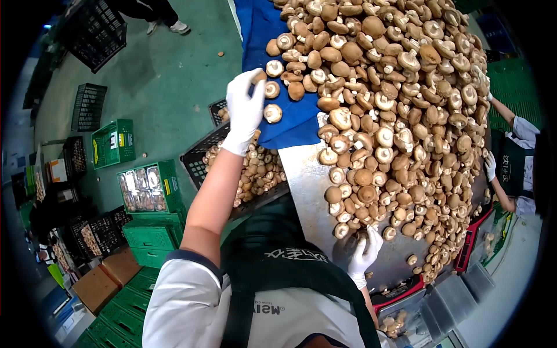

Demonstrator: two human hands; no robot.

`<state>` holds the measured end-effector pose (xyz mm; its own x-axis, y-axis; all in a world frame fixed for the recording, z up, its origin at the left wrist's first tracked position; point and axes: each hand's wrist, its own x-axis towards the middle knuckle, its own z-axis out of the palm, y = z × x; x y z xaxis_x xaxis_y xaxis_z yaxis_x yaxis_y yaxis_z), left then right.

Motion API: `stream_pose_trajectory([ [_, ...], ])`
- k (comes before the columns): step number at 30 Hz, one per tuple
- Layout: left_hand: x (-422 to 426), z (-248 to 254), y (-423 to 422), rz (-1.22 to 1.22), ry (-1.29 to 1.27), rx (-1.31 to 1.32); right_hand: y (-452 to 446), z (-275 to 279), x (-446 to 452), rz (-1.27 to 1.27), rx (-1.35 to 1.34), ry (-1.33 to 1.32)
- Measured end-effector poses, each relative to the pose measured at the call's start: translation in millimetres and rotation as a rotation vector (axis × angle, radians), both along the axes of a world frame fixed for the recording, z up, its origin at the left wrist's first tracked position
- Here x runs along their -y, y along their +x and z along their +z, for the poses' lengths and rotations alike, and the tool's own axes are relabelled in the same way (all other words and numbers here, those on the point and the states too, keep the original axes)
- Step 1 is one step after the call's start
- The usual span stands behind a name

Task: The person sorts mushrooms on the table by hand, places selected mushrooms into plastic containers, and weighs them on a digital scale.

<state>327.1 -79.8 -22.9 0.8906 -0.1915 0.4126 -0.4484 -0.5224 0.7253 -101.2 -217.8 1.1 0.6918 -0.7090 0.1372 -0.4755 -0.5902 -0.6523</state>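
My left hand [245, 104], in a white glove, is at the edge of a blue cloth [301, 119]. Its thumb and fingers close around a brown shiitake mushroom [260, 77]. Beside it, several mushrooms [272, 113] lie stem-up on the cloth. My right hand [365, 257], also gloved, rests low at the near edge of a large mushroom pile [400, 127]. Its thumb and fingers are apart, with the tips close to mushrooms; whether they touch one is unclear. The pile covers much of a metal table [307, 180].
Below my left arm stands a black crate [197, 156] of mushrooms. Green crates [154, 243] are stacked at left, one holding wrapped packs [142, 188]. A co-worker's gloved hand [490, 166] is at the pile's right side. Red-rimmed trays [400, 293] and clear bins [447, 313] line the lower right.
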Motion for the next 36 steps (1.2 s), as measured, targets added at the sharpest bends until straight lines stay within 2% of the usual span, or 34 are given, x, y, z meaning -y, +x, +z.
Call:
stream_pose_trajectory([
  [1,8.7,-1.2,4.7,-0.040,0.128,0.104,-0.6,-0.7,-1.1,0.021,0.005,0.007],
  [5,38.3,-5.0,15.0,-0.050,0.558,0.111,14.4,-3.9,-4.2,0.099,0.068,0.004],
  [7,43.1,-9.1,22.2,-0.089,0.594,0.055,19.6,-3.7,-7.1,0.101,0.092,0.024],
  [11,41.1,-11.5,40.0,-0.177,0.594,-0.097,18.0,-9.9,-9.6,0.091,0.159,0.080],
  [15,34.5,-24.0,58.3,-0.318,0.475,-0.223,6.9,-18.9,-7.7,0.064,0.177,0.101],
  [17,41.0,-8.0,58.6,-0.337,0.505,-0.334,-1.2,-25.4,-4.8,0.047,0.166,0.073],
  [19,45.2,-4.9,57.4,-0.340,0.404,-0.384,-7.0,-28.1,-3.2,0.033,0.150,0.058],
  [23,43.5,-1.3,63.5,-0.349,0.295,-0.644,-11.3,-34.0,-0.7,0.056,0.123,0.014],
  [24,38.8,-7.4,67.7,-0.332,0.227,-0.673,-12.4,-37.6,-0.9,0.066,0.117,0.005],
  [25,38.4,-9.3,67.2,-0.227,0.180,-0.594,-14.1,-40.4,-1.6,0.076,0.110,-0.004],
  [27,30.2,-7.9,66.7,-0.256,0.144,-0.686,-16.5,-46.9,-3.7,0.094,0.067,-0.040],
  [28,29.1,-8.7,63.2,-0.354,0.027,-0.727,-16.1,-47.8,-4.2,0.093,0.065,-0.044],
  [29,27.9,-7.7,63.3,-0.392,0.084,-0.772,-15.4,-48.0,-4.6,0.091,0.060,-0.052],
  [34,33.5,6.9,41.4,-0.436,0.128,-0.769,-13.9,-48.5,-5.2,0.093,0.038,-0.072],
  [36,29.8,-11.3,37.1,-0.446,0.200,-0.450,-13.8,-49.4,-5.2,0.100,0.029,-0.089],
])
